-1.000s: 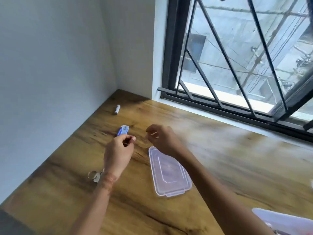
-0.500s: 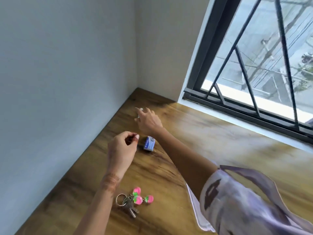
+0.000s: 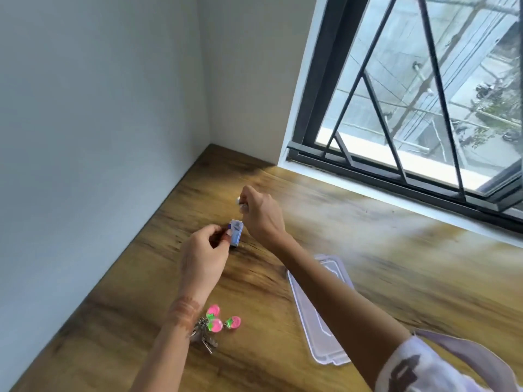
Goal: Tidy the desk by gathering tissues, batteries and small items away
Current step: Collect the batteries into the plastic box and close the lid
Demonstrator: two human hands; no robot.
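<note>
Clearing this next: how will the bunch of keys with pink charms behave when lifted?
The bunch of keys will probably hang floppy and jingle, since keys and pink charms splay loosely. Being metal, it likely feels heavy for its size. Lying flat on the desk, it should not roll.

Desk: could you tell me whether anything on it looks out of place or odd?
Nothing is spilled or damaged. A clear lid lies alone with no box in view, and keys with pink charms lie loose to its left.
</note>
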